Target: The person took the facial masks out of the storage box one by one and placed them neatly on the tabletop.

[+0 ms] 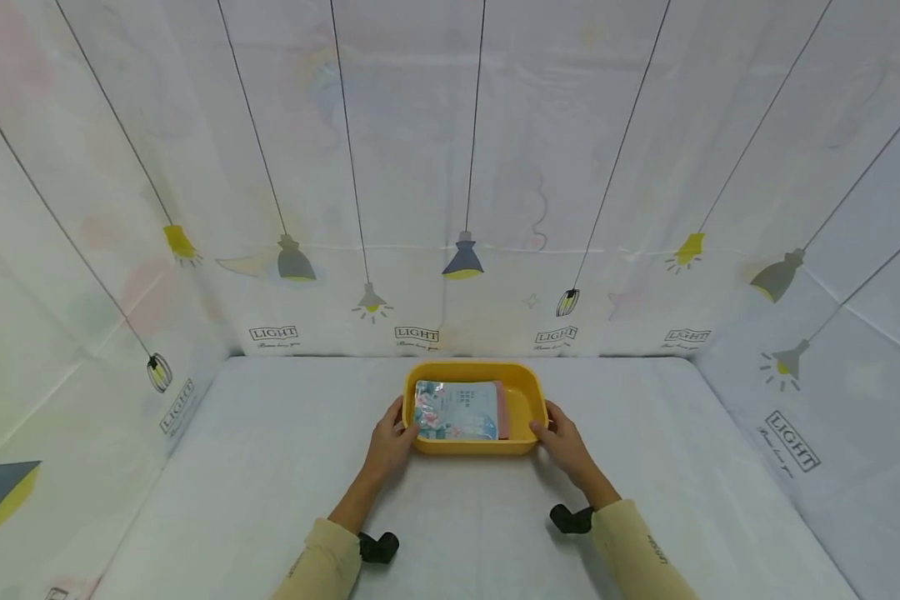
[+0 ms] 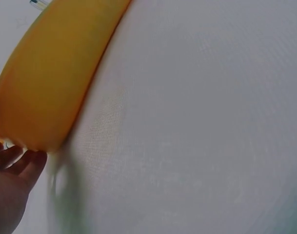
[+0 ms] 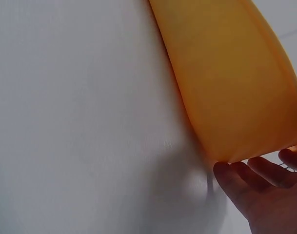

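Observation:
A yellow rectangular plastic basin point(image 1: 525, 404) with rounded corners is near the far side of the table. Inside it lies a flat, light-blue floral packet point(image 1: 456, 408), with a pink strip point(image 1: 503, 410) showing along its right side. My left hand point(image 1: 390, 442) grips the basin's left end, thumb at the rim. At the opposite end, my right hand point(image 1: 565, 440) holds the rim the same way. Both wrist views show fingertips against the basin's outer wall point(image 2: 50, 73). Whether its base touches the table, I cannot tell.
White cloth covers the table point(image 1: 285, 467). Behind it stands a wall sheet point(image 1: 412, 183) printed with hanging lamps, and similar sheets enclose both sides. Black wrist mounts point(image 1: 378, 547) stick out by both sleeves.

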Available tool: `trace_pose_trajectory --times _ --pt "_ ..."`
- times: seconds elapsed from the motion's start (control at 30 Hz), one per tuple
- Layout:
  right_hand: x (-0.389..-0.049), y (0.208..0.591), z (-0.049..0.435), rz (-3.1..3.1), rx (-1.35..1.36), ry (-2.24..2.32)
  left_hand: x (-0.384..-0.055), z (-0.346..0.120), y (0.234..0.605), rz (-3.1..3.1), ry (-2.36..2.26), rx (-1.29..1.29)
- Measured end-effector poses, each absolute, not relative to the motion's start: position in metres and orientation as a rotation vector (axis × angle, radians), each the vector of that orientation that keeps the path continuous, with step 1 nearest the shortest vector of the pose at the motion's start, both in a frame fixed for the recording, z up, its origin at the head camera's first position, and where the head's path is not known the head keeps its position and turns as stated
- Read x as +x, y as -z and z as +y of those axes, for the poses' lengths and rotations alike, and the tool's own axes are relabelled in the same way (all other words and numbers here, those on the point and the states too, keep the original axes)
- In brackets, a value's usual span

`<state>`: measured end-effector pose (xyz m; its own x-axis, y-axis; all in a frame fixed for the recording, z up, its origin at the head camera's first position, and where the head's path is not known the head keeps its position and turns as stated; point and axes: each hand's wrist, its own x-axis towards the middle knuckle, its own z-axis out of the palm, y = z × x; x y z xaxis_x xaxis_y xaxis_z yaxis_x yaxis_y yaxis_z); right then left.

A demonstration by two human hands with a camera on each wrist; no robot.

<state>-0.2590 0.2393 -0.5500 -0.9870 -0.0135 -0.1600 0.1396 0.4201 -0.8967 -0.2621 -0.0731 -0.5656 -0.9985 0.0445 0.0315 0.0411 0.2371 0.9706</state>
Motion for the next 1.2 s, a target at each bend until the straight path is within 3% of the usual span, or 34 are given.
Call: trace_pose_trajectory --times 0.67,1.2 --pt "-0.253 0.554 0.188 2.530 0.079 1.607 -0.258 -0.125 0.566 2.526 -1.897 -0.003" --pt "-0.251 0.557 0.137 2.516 0.001 1.603 -0.235 -0.179 0.557 2.535 -1.835 -0.061"
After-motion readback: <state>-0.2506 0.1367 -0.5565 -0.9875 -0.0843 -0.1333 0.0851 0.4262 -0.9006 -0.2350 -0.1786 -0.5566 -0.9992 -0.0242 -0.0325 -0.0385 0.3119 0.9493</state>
